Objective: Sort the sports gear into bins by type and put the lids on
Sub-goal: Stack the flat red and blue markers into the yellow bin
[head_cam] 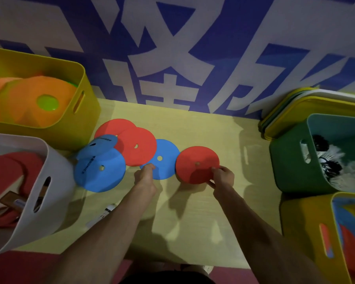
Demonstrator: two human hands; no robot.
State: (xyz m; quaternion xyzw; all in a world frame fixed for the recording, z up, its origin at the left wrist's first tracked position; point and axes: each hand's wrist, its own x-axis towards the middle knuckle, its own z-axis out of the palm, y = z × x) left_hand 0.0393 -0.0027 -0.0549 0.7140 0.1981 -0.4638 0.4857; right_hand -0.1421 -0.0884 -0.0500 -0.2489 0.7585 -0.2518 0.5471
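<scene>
Red disc, right: the right hand (222, 177) pinches the near right edge of a flat red disc (195, 163), with the grip clamped on its rim. This disc lies on the counter (209, 212), just beside the blue disc in the middle.
Blue disc, middle: the left hand (145, 176) has its fingertips together at the near left edge of a blue disc (162, 158). I cannot tell for sure if the grip already holds the rim or only touches it.
Other discs: two more red discs (137, 146) and two more blue discs (99, 171) overlap each other on the left part of the counter, still loose.
Bins: a yellow bin (84, 93) at far left holds orange discs, a white bin (55, 171) at near left holds red things, a green bin (289, 160) at right holds shuttlecocks, and another yellow bin (307, 232) at near right holds blue and red discs.
Lids: a stack of lids (279, 115) stands behind the green bin, and no bin has its lid on.
How the discs handle: they look thin, light and somewhat bendable, probably soft plastic or rubber. They lie flat, so the rim is hard to lift.
Where to hold: at the edge, lifting it with a fingertip first; the small centre hole could also take a finger.
Risk: overlapping discs may slide or come up together.
</scene>
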